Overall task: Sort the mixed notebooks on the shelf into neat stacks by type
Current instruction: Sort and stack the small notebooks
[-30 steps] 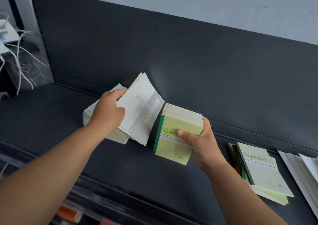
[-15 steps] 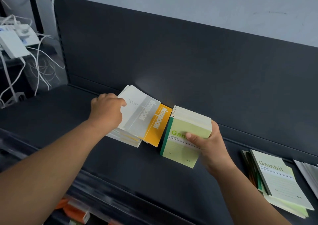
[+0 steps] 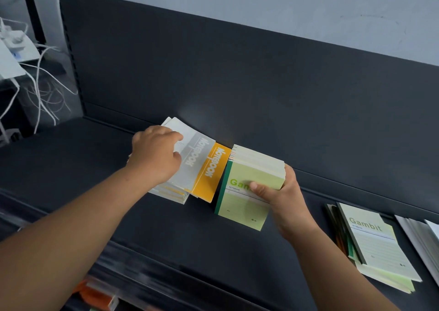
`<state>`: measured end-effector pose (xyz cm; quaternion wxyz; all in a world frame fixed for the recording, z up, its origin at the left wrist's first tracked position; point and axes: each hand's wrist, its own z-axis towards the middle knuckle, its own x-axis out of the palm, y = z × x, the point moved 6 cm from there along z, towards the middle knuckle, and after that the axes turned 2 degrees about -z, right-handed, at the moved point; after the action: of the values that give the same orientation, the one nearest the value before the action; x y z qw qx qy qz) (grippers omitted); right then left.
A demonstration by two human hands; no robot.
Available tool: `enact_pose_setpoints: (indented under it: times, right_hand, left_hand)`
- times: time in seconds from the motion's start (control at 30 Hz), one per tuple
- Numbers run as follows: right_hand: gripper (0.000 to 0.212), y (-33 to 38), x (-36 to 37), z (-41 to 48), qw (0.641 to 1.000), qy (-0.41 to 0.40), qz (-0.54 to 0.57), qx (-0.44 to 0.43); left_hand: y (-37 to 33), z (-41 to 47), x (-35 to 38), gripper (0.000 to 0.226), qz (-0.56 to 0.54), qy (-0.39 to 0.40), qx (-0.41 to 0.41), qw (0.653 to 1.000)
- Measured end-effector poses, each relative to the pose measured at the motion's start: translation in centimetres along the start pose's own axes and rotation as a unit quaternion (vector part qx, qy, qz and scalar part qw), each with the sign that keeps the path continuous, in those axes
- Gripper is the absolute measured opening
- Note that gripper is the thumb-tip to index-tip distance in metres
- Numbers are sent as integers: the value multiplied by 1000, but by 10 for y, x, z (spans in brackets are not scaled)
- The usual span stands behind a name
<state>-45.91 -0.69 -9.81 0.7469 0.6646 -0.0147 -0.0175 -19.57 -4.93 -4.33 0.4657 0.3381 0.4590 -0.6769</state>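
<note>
At the far left, well away from the stack of pale green "Gambit" notebooks with a dark green spine (image 3: pixel 240 203), a white box with loose white cables (image 3: pixel 16 51) sits beyond the end of the dark grey metal shelf (image 3: pixel 166 230).

Just left of the Gambit stack, the left hand (image 3: pixel 154 156) lies on a pile of white paper notebooks with grey and orange "Notebook" bands (image 3: pixel 204 170). Its fingers are bent and held close together over the far left part of the grey-banded top notebook (image 3: pixel 190 158), and the thumb lies on the cover. It grips that top copy; whether any fingertip hooks under the edge cannot be seen. The pile's orange-banded edge almost touches the Gambit stack's spine.

The Gambit stack stands tilted on the shelf, lower edge down. The right hand (image 3: pixel 282 196) clamps its right side, with the thumb flat across the front cover and the fingers wrapped behind, out of sight.

Right of it, well apart, lies a loose pile of more green Gambit notebooks (image 3: pixel 377 246), and beyond that some white notebooks (image 3: pixel 422 237) at the frame's edge.
</note>
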Motion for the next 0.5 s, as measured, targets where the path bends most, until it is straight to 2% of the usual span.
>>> enact_pose_setpoints:
  times: [0.07,0.13,0.17,0.23,0.33,0.4,0.5]
  right_hand:
    - [68,1,0,-1,1000,3,1,-4]
    - [67,3,-3,-3,1000,1,1,-7]
    - [66,3,-5,-4,1000,-1,0,-9]
    - [64,3,-13,-7,1000,-4,-4,-10]
    - [66,3,-31,-13,1000,-8,-6,-12]
    - [68,4,-46,-18,1000,-12,-5,-12]
    - [74,3,-61,-23,1000,15,-20,-8]
  left_hand:
    - [-22,-8,4,60,-164,64,-9,984]
    - [-49,-20,18,74,-327,154,-16,932]
    - [-62,-26,25,82,-372,187,-15,909]
    - [-84,-35,39,92,-414,225,-15,882]
    - [-111,-43,55,96,-430,249,-16,868]
    - [-127,-49,67,95,-451,278,-20,848]
    - [-147,-57,83,80,-477,319,-21,818]
